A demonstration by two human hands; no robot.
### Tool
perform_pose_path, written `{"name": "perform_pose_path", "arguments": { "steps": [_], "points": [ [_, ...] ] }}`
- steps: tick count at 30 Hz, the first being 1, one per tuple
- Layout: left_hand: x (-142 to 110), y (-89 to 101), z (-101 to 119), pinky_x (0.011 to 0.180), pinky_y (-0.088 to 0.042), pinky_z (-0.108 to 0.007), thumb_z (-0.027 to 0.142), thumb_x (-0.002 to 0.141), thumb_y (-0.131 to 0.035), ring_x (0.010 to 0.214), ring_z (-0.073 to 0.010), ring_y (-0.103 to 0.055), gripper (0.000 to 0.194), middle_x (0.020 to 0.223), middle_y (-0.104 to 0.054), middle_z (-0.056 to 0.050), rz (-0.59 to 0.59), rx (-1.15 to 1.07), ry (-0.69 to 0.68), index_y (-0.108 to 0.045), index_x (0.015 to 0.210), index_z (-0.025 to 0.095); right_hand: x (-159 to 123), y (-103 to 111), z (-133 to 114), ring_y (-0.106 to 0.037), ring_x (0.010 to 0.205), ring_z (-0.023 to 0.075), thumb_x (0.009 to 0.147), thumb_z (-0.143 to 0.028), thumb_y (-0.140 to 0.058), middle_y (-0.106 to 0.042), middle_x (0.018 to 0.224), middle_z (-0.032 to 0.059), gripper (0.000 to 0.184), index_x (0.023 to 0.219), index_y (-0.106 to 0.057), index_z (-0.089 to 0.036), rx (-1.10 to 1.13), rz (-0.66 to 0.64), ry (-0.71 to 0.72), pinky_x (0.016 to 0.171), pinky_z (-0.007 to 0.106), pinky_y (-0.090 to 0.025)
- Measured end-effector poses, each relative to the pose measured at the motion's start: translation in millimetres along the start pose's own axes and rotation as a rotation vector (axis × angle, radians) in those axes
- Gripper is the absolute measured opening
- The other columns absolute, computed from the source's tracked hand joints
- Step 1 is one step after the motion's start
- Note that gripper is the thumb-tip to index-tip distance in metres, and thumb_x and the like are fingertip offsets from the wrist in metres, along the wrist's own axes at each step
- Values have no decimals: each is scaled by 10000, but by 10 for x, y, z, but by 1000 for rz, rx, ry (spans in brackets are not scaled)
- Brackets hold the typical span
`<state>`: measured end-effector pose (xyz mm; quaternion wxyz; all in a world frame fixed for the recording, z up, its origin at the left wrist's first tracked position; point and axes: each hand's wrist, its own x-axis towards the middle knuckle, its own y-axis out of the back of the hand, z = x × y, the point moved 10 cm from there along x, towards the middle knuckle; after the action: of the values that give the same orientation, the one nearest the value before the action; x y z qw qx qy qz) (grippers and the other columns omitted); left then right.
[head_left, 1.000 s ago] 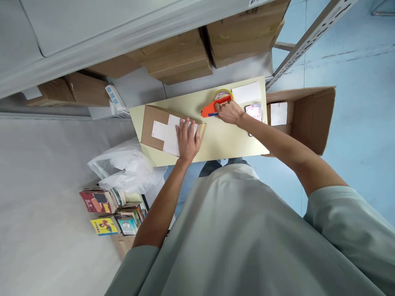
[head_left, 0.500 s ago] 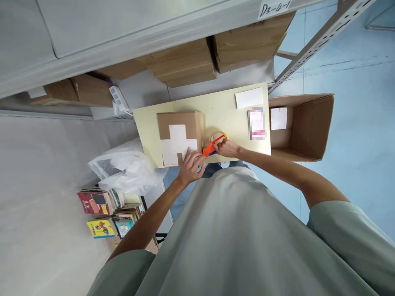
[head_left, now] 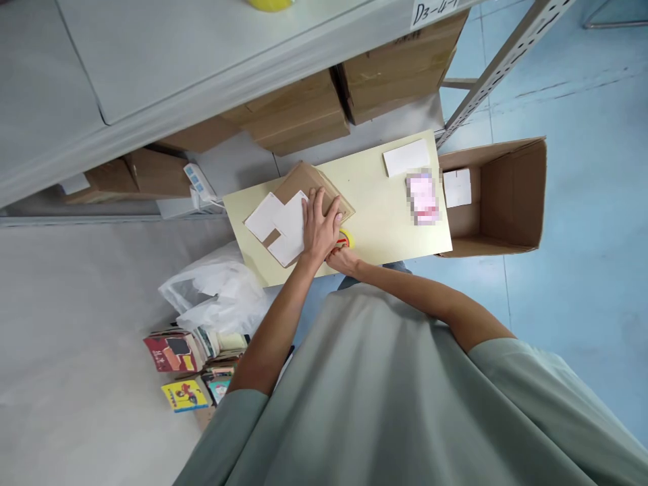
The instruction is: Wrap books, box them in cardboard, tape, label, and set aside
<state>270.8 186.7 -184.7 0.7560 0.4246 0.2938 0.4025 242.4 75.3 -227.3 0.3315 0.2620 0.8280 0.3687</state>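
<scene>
Pressing down on the cardboard box (head_left: 300, 183) with the left hand (head_left: 320, 229), the person works the right hand (head_left: 344, 259) low against its right side, near the middle of the frame. The step looks to be running tape along an edge of that box, which lies slantwise on the left half of the pale tabletop (head_left: 382, 226), its white label sheets (head_left: 286, 226) facing up. The left fingers are laid over the top, straight and a little spread, pinching nothing. The right fingers are curled tight, seemingly about the handle of the tape dispenser (head_left: 345, 239), though the handle is hidden; only a yellow ring and a bit of red show above the knuckles. Whether the two hands touch, I cannot tell. The next move probably calls for steady weight from the left palm while the right hand keeps the tape taut and flat, since the box sits close to the table's lower edge and might slide. Compared with half a second ago, the box has swung from nearly square to a diagonal, with one corner pointing toward the top of the frame; the left hand has gone from the lower right corner to farther across the top, and the dispenser's orange body, plain then, is now mostly covered.
</scene>
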Motion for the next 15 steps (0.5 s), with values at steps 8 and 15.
{"name": "perform_pose_path", "arguments": {
  "steps": [8,15],
  "points": [
    [-74,-13,-110,1444,-109,-680,478,1163,-417,1774,-364,-227,558,1835,-409,-159,-2,21,-79,-661,1600,232,-71,-18,273,-754,1058,308,1050,28,-163,-767,1223,337,590,1480,-566,56,36,-81,-221,889,427,-557],
    [-54,-24,-79,1443,-106,-682,510,1159,-412,1777,-364,-218,575,1841,-400,-159,-7,-5,-81,-659,1599,234,-811,293,1454,-778,1010,341,1042,17,-223,-764,1085,348,512,1452,-517,104,-155,-31,-425,863,449,-529]
  ]
}}
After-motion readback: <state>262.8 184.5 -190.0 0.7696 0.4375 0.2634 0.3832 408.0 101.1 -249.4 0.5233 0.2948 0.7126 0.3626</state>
